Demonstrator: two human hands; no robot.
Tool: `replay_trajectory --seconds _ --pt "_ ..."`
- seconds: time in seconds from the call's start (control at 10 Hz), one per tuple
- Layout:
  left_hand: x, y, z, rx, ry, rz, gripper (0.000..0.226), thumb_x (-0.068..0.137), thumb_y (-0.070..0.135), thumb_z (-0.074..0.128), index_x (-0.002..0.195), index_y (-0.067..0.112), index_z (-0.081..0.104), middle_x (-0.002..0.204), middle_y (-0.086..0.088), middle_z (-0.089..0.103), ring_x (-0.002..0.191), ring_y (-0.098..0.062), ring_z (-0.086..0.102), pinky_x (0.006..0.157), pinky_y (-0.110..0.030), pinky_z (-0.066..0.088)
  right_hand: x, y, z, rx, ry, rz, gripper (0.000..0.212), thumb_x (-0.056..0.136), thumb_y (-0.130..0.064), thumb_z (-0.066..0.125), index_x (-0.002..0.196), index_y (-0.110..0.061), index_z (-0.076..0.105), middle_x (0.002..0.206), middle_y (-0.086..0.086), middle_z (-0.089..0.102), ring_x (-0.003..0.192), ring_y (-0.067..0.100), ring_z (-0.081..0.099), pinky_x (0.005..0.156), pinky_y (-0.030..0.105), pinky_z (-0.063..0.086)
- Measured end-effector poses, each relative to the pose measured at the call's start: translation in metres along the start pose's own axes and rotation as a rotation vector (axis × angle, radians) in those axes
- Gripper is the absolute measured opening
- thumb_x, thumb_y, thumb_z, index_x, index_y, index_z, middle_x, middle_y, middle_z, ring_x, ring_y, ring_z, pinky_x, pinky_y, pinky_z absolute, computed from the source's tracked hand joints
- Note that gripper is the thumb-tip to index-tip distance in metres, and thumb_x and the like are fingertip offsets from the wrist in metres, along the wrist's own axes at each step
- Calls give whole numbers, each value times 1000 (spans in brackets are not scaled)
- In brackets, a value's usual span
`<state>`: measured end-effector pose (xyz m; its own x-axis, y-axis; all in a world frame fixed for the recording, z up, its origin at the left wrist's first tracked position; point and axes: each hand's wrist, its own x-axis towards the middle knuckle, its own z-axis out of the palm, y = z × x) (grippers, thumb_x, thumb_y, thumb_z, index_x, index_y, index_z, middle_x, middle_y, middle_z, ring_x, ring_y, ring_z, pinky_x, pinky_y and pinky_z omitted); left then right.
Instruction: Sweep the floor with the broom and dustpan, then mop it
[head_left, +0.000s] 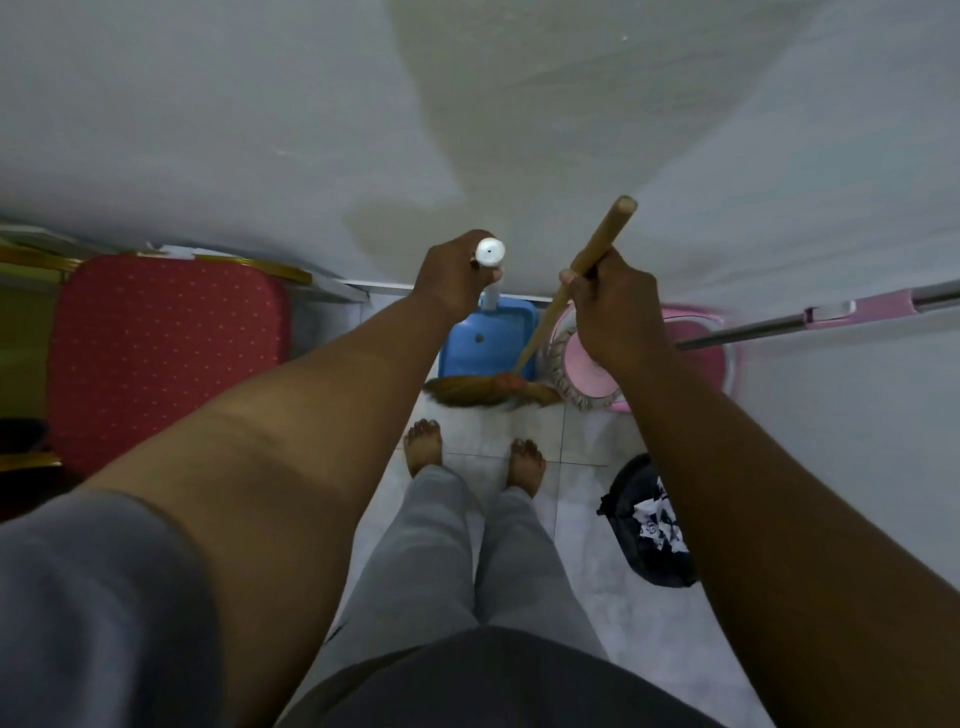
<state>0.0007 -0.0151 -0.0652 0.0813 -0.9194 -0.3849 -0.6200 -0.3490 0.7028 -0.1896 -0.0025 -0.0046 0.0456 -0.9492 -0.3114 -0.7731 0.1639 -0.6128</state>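
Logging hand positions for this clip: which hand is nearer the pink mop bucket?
Right. The right hand, gripping the broom, sits over the bucket in view; the left hand, holding the dustpan, is off to its left.

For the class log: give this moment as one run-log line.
sweeping | left hand grips dustpan | right hand grips broom | mop untouched

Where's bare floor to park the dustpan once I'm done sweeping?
Bare tile lies between the feet and the broom, and right of the feet, between the pink mop bucket and the black bag. A narrow strip shows between the red chair and dustpan. Crowded ahead: dustpan, broom, bucket together.
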Motion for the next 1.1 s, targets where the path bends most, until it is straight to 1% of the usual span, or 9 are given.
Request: replay_trajectory --seconds 0.1,0.3,0.4,0.5,0.6,0.7,0.8,0.9,1.1 --pt "11 -4 -3 -11 -15 -40 37 85 10 73 121 8 64 116 -12 68 108 -26 63 94 -28 46 12 -4 14 8 -24 -12 19 98 -30 55 105 -13 60 82 -4 57 71 12 53 67 22 39" --pt "36 5 -6 170 -129 -91 42 97 26 59 134 10 50 133 -14 59 121 -32 55 97 -30 42 36 -13 31 -12 -56 16 25 99 -35 52 108 -13 60 90 -1 62 78 13 57 71 23 42" --pt "43 10 -7 162 -128 -135 41 99 30 56 133 9 51 134 -13 58 122 -29 55 94 -27 40 45 -18 37 -60 -40 25 29 100 -39 49 107 -13 60 91 0 61 77 13 54 69 22 39" --pt "42 10 -7 140 -151 -108 42 100 29 54 136 9 50 137 -12 57 125 -28 53 97 -27 40 53 -20 40 -64 -30 75 32 101 -39 48 111 -11 60 98 4 65 78 13 54 68 21 39" --pt "37 6 -7 55 -202 -97 47 100 23 54 144 10 45 143 -10 53 131 -25 50 104 -28 38 58 -18 39 -45 -13 117 33 101 -38 49 114 -10 59 102 5 66 79 15 57 57 14 35" --pt "34 4 -5 0 -238 -104 52 100 20 55 148 11 39 148 -8 48 136 -22 45 106 -26 35 59 -15 36 -27 -3 153 38 98 -41 52 119 -10 58 110 6 66 83 14 58 57 10 36" --pt "31 3 -6 -29 -247 -117 55 100 22 56 150 13 36 150 -7 46 137 -22 43 107 -27 34 55 -11 34 1 -32 181 47 97 -42 55 131 -10 53 119 8 66 94 17 64 72 18 42" --pt "31 1 -4 -15 -249 -152 60 99 27 58 152 14 33 149 -9 46 135 -27 44 108 -33 36 52 -5 37 -8 -46 182 51 97 -42 55 136 -9 50 123 10 65 106 22 65 75 18 40" --pt "23 7 -3 33 -217 -185 67 97 34 61 153 16 29 151 -9 45 135 -28 45 104 -31 37 42 -2 34 -31 -49 177 55 98 -42 53 139 -7 47 128 11 63 115 23 61 79 15 33"
